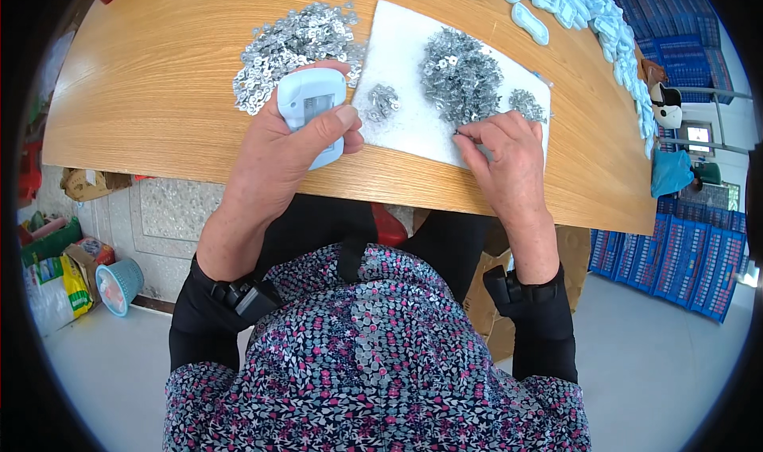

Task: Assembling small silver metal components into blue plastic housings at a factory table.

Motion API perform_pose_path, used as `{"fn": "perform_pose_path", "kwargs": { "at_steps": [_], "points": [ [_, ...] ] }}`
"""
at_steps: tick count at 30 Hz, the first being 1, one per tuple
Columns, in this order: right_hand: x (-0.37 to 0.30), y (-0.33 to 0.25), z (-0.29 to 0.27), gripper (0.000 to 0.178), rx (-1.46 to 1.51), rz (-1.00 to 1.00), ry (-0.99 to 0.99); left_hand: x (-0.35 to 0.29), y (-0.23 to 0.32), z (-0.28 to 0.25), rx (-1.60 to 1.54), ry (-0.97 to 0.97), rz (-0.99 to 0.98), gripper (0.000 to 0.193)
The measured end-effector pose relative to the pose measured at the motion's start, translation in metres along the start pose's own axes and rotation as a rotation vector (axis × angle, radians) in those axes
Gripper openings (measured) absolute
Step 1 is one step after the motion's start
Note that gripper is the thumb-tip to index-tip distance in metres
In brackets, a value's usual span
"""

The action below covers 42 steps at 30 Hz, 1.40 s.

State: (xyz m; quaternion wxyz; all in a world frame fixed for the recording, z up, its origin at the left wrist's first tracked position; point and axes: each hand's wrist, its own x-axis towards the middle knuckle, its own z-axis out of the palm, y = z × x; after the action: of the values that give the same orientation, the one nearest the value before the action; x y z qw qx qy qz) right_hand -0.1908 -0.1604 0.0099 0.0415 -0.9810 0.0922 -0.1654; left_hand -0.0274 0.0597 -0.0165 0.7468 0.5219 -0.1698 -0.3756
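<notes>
My left hand [298, 130] is closed around a light blue plastic casing [316, 93] with a rectangular opening, the thumb lying across its front. Over the near edge of a white foam-like sheet [401, 35], my right hand [505, 146] has thumb and index finger pinched together. A tiny dark bit shows at those fingertips, too small to name. Just beyond them rises a heap of small metal pieces [461, 75]. Smaller clusters lie on either side of it, one at the left [382, 102] and one at the right [524, 102].
A loose pile of flat silvery metal tabs [298, 43] sits on the wooden table [159, 71], beyond my left hand. Many light blue casings [576, 3] line the far right edge. Blue racks [675, 253] stand right of the table; a basket [119, 285] is on the left floor.
</notes>
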Motion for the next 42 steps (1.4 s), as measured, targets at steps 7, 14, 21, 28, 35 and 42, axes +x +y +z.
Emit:
{"fn": "perform_pose_path", "kwargs": {
  "at_steps": [7,14,21,28,35,42],
  "points": [
    [0.011,-0.001,-0.010,0.012,0.029,-0.041,0.042,-0.003,0.002,-0.004,-0.028,-0.011,-0.013,0.040],
    [0.109,-0.025,-0.067,0.008,0.207,-0.117,0.213,-0.004,0.006,-0.009,-0.037,-0.092,0.018,0.040],
    [0.168,-0.042,-0.036,0.014,0.429,0.021,0.108,-0.003,0.009,-0.011,-0.133,-0.139,-0.011,0.037],
    [0.180,-0.032,-0.011,0.017,0.365,0.301,-0.220,-0.003,0.008,-0.019,-0.184,-0.204,-0.048,0.038],
    [0.202,-0.008,-0.001,0.018,0.204,0.101,-0.318,-0.001,0.004,-0.024,-0.268,-0.248,-0.084,0.039],
    [0.256,0.000,0.037,0.023,-0.155,-0.171,-0.320,0.001,0.004,-0.031,-0.336,-0.306,-0.122,0.041]
  ]
}}
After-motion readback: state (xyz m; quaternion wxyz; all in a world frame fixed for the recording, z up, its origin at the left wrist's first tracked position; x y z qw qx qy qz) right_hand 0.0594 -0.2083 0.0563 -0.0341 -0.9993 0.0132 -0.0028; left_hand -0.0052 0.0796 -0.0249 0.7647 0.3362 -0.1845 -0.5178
